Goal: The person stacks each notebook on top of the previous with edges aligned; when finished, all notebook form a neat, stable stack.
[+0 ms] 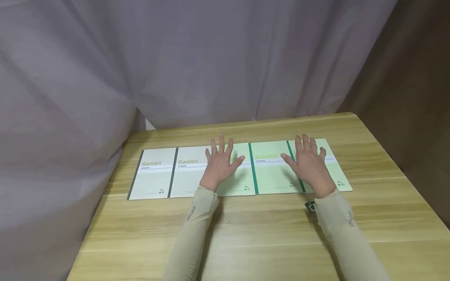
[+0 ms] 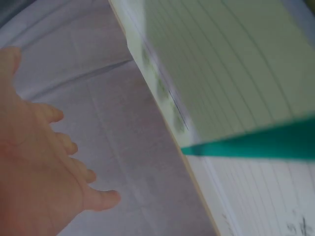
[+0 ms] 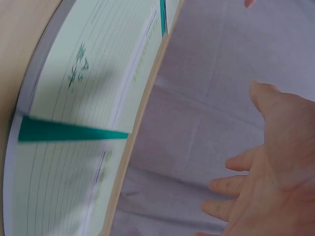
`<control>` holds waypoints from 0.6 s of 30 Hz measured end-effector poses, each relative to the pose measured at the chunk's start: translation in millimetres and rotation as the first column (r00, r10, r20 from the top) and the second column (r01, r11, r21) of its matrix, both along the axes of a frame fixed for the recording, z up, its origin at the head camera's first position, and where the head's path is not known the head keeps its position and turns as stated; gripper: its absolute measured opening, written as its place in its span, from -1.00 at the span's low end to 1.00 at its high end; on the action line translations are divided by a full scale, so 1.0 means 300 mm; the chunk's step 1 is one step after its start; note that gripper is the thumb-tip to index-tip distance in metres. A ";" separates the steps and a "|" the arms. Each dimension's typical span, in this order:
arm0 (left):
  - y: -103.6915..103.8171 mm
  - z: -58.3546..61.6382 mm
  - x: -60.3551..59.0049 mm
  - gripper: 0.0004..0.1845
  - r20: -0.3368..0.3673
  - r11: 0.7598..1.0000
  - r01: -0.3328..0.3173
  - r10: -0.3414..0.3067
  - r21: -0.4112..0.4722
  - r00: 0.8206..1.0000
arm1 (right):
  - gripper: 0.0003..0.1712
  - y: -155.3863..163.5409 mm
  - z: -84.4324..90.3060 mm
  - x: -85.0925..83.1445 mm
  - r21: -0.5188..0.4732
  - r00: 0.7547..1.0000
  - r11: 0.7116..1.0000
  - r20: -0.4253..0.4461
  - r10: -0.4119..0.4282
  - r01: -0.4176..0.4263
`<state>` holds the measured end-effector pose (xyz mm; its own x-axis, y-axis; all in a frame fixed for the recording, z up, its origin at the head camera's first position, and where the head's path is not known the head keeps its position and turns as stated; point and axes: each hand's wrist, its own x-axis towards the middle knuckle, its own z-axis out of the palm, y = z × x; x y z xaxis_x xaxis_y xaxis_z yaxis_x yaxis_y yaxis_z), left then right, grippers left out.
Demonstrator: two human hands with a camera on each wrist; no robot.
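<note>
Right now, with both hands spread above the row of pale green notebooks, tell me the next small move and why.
Probably lower the right hand onto the rightmost pale green notebook and slide it left. The overlapping notebooks lie fanned along the wooden table, and both it and the left hand are open, gripping nothing.

The table [image 1: 267, 234] is light wood or wood-look laminate, with a long straight grain and a smooth, faintly satin top. On it lie the notebooks [image 1: 197, 171], with paper covers in pale green and off-white, matt, printed with fine ruled lines; their spine strips [image 1: 253, 168] are a darker green, flat in tone. The curtain [image 1: 175, 62] behind is thin grey-lilac cloth, matt, soft and creased into loose folds. The sleeves [image 1: 197, 226] on both forearms are beige stretch fabric, smooth-knit and close-fitting, without sheen.
</note>
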<state>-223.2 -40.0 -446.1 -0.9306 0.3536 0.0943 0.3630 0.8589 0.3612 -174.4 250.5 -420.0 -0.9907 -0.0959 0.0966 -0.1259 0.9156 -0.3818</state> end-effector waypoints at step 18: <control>0.151 0.014 0.021 0.02 0.073 0.993 0.093 -0.098 0.072 0.992 | 0.07 0.230 0.034 0.034 -0.058 0.996 0.995 -0.014 -0.087 0.086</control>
<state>-217.0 5.2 -441.8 -0.8983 0.4364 0.0510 0.4113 0.7942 0.4473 -164.1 319.3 -409.7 -0.9932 -0.0042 0.1164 -0.0544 0.9000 -0.4324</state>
